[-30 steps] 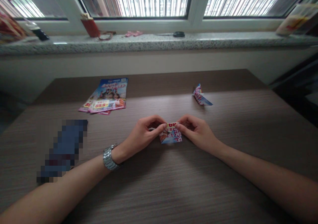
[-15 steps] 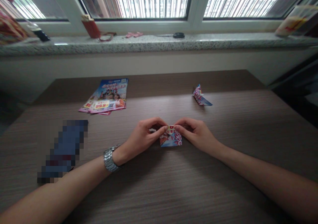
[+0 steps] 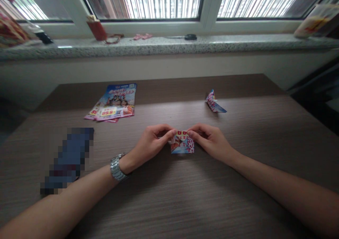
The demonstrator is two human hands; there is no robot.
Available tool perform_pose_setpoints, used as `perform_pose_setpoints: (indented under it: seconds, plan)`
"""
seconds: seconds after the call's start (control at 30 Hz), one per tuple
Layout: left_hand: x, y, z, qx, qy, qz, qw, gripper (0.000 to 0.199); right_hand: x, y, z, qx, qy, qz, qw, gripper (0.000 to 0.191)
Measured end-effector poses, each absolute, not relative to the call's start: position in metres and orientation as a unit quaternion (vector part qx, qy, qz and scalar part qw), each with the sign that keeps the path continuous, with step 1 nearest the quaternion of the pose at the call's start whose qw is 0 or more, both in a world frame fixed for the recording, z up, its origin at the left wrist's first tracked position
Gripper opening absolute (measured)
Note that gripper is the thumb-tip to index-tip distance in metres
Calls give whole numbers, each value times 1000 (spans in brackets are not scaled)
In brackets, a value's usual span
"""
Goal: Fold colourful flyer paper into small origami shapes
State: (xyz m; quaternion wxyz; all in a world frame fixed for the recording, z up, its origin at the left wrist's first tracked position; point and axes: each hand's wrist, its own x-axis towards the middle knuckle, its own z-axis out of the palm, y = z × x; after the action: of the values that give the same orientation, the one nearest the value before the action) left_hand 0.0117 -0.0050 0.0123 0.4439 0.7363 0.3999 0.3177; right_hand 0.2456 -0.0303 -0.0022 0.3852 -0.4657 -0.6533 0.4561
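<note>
- Paper (image 3: 182,146): a small, colourfully printed piece, held at the centre between the two hands; its upper edge is set level with the thumb tips, and its printed face and lower edge are exposed below them, on the near side. Whether the table (image 3: 169,203) is touched by it cannot be told.
- Left hand (image 3: 152,141): the upper left corner of the paper is pinched by the fingers (image 3: 167,136), the thumb being laid on the near side. A metal watch (image 3: 118,168) is worn at the wrist.
- Right hand (image 3: 212,140): the upper right corner is likewise pinched between thumb and fingers; a gap is left between the two thumb tips, where the top of the paper is seen.
- Folded figure (image 3: 211,102): placed on the table beyond the right hand, well apart from it.
- Leaflets (image 3: 116,103): stacked unevenly beyond the left hand, toward the left.
- Pixelated item (image 3: 70,157): situated beside the left forearm, its details obscured.
- Sill (image 3: 227,45): small articles are carried along it, including a red pouch (image 3: 97,30).
</note>
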Motion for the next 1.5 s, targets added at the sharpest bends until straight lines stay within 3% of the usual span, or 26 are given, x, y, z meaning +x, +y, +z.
perform_pose_setpoints:
  seconds: [0.5,0.77,1.07,1.5]
  plan:
    - [12,-4,9,752,400,315,420,35,246,-27,-3,-479,-644,445,396,26]
    - [13,-7,7,738,366,299,482,28,245,-31,-2,-473,-673,430,372,24]
    - [14,-7,8,746,375,293,466,22,244,-34,-1,-463,-700,413,354,24]
    - [15,-11,7,745,373,313,456,17,236,-39,-5,-459,-651,489,356,26]
